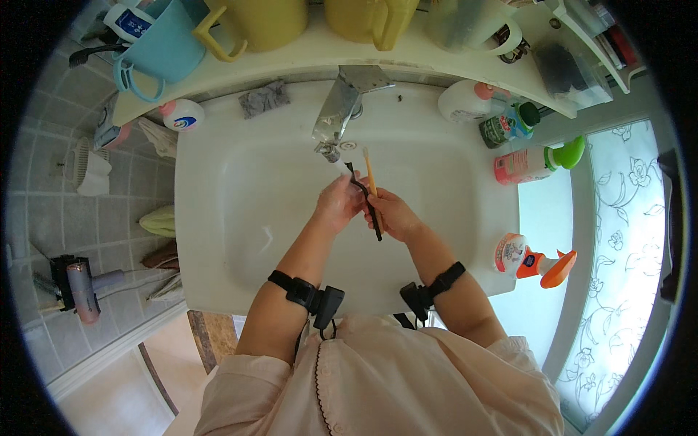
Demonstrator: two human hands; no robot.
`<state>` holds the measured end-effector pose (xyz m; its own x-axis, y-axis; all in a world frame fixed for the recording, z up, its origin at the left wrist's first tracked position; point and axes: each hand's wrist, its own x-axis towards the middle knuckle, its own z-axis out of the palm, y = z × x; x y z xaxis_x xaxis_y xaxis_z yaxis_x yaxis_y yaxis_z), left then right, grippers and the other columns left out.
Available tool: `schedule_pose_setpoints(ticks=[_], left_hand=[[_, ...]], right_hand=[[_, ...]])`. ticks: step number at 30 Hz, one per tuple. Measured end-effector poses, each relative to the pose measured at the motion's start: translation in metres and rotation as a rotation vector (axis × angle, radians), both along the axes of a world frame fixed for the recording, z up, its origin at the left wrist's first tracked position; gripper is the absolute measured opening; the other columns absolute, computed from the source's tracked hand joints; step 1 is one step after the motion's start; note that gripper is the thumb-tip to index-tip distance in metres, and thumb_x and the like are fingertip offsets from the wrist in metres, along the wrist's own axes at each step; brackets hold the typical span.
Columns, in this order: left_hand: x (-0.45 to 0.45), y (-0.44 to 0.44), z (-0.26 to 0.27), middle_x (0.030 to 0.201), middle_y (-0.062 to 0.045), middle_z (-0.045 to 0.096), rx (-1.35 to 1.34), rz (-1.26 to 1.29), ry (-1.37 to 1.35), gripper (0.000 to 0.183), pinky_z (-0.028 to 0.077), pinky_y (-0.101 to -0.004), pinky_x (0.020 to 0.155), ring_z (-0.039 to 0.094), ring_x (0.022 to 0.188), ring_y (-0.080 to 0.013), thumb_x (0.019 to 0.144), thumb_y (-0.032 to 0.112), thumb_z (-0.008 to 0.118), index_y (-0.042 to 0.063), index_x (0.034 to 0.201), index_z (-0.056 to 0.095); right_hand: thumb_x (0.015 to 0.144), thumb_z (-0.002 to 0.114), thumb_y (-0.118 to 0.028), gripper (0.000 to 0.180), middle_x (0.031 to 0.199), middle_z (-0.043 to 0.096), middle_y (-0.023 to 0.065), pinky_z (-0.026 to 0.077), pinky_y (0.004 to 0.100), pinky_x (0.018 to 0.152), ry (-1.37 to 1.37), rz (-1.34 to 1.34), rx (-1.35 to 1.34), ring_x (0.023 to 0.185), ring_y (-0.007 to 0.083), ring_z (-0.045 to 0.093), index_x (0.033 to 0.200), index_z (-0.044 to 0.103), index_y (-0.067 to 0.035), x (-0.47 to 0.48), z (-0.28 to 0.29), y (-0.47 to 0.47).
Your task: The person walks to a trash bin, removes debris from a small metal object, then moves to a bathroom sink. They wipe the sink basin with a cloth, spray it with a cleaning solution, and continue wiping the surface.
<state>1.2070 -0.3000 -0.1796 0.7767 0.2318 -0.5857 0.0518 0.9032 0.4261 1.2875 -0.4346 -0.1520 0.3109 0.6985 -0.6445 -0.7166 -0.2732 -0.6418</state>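
Water runs from the metal faucet [334,114] onto my left hand [339,203], which is raised below the spout over the white sink [262,218]. My right hand [395,213] grips a yellow toothbrush [371,171] and a black toothbrush-like handle [377,226], held close together. The yellow one's head points up toward the faucet. The upper end of the black one lies against my left hand's fingers; whether the left fingers close on it is hard to tell.
Blue [169,43] and yellow mugs [272,24] stand on the shelf behind the faucet. A grey cloth [264,99] lies on the sink's back rim. Along the right side are a green-capped bottle [504,128], a pink pump bottle [523,165] and an orange-topped spray bottle [512,255].
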Motion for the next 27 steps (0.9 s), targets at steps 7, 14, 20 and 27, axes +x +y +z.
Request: schedule_pose_setpoints(ticks=[7, 14, 20, 27], left_hand=[[-0.014, 0.01, 0.006, 0.091, -0.005, 0.063, 0.131, 0.143, -0.082, 0.021, 0.048, -0.0337, 0.068, 0.06, 0.086, -0.0187, 0.097, 0.026, 0.047, 0.008, 0.101, 0.057], [-0.018, 0.012, 0.024, 0.099, -0.005, 0.063, 0.187, 0.133, -0.043, 0.021, 0.049, -0.0308, 0.076, 0.06, 0.087, -0.0166, 0.098, 0.022, 0.047, 0.008, 0.112, 0.054], [-0.011, 0.013, 0.029, 0.107, -0.006, 0.063, 0.191, 0.137, -0.064, 0.024, 0.048, -0.0315, 0.081, 0.059, 0.093, -0.0156, 0.098, 0.023, 0.045, 0.009, 0.116, 0.053], [-0.011, 0.016, 0.037, 0.103, -0.005, 0.063, 0.226, 0.135, 0.055, 0.024, 0.047, -0.0309, 0.078, 0.06, 0.089, -0.0142, 0.098, 0.019, 0.044, 0.007, 0.117, 0.053]], right_hand=[[0.098, 0.036, -0.041, 0.038, 0.066, 0.048, 0.0011, 0.038, 0.0263, 0.047, -0.176, 0.282, -0.02, 0.053, 0.012, 0.047, 0.088, 0.051, -0.008, -0.001, -0.003, 0.021], [0.098, 0.034, -0.046, 0.045, 0.06, 0.045, 0.0006, 0.036, 0.0261, 0.045, -0.38, 0.283, -0.009, 0.047, 0.0111, 0.043, 0.09, 0.053, -0.006, -0.008, -0.004, 0.014], [0.098, 0.039, -0.045, 0.043, 0.061, 0.045, 0.0, 0.036, 0.0254, 0.046, -0.468, 0.289, -0.049, 0.049, 0.0097, 0.041, 0.094, 0.056, -0.006, 0.001, -0.002, 0.006], [0.097, 0.045, -0.037, 0.034, 0.065, 0.049, 0.0006, 0.039, 0.026, 0.052, -0.571, 0.184, 0.004, 0.055, 0.0097, 0.045, 0.092, 0.057, -0.005, 0.001, -0.012, 0.005]])
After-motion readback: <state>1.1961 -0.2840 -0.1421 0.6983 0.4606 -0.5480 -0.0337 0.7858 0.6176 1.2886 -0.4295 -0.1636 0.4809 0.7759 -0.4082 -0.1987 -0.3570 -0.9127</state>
